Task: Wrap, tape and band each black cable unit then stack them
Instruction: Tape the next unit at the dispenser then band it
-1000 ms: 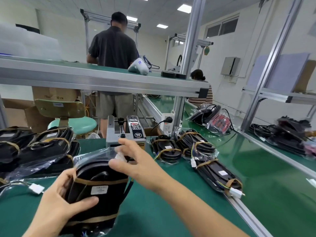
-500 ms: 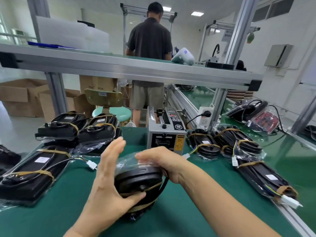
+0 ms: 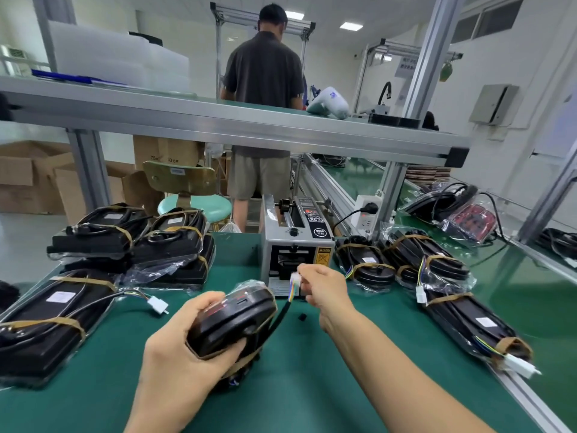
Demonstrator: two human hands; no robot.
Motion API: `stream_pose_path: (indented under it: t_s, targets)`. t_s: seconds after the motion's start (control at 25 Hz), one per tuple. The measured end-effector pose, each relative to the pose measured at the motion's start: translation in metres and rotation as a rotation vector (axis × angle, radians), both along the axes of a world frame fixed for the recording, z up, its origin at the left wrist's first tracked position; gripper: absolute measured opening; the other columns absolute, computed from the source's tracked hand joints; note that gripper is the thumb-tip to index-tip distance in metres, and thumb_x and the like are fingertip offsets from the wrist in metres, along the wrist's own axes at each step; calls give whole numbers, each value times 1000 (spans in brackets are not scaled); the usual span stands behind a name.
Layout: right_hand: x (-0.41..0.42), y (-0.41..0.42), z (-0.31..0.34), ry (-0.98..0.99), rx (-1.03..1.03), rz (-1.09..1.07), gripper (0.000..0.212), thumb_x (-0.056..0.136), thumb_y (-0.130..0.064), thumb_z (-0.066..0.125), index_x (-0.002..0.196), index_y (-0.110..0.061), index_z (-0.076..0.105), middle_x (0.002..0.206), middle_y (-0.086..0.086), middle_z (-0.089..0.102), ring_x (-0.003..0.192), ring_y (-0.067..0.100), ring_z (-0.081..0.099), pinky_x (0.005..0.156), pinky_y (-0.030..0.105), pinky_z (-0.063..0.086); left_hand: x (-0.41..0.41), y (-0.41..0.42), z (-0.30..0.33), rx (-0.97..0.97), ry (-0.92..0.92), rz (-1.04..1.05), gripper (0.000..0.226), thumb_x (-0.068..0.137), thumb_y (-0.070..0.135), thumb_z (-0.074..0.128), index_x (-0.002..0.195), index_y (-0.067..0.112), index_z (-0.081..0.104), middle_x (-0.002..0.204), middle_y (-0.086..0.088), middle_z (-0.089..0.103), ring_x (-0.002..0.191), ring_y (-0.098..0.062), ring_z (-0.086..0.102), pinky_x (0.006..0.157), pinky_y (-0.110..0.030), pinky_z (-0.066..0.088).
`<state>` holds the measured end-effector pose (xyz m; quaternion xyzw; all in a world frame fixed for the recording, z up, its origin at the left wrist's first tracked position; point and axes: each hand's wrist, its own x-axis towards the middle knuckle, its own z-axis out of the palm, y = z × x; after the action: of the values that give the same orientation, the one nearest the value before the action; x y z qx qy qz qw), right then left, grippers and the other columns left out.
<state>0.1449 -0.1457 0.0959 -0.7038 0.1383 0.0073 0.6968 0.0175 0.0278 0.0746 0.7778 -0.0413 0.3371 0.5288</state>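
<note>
My left hand (image 3: 184,348) grips a black cable unit (image 3: 232,320) wrapped in clear plastic and ringed by brown bands, held just above the green table (image 3: 296,379). My right hand (image 3: 324,289) pinches that unit's white connector (image 3: 295,280) at the end of its coloured wires, right in front of the grey tape dispenser (image 3: 296,245). A stack of banded units (image 3: 134,239) lies at the left, with one longer unit (image 3: 46,320) nearer me. More banded units (image 3: 415,267) lie to the right.
A small black piece (image 3: 302,317) lies on the table by my right wrist. An aluminium shelf (image 3: 237,126) spans overhead. A person (image 3: 263,114) stands beyond it with their back turned. A stool (image 3: 193,204) and cardboard boxes (image 3: 28,176) sit behind the table.
My left hand went from flat against the unit to gripping it. My right hand left the unit's plastic top and took hold of the white connector, pulling the wire out toward the dispenser.
</note>
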Motion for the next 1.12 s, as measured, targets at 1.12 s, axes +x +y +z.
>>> stream_pose_path:
  t_s: [1.12]
  targets:
    - [-94,17,45,-260,178,462,10,80,-23,70,72,-24,76,104,-12,68,78,-10,59,80,15,40,-1,-17,6,284,-87,163,83,53,-2,85,119,37,53,111,8,58,96,-10,55,81,-22,44]
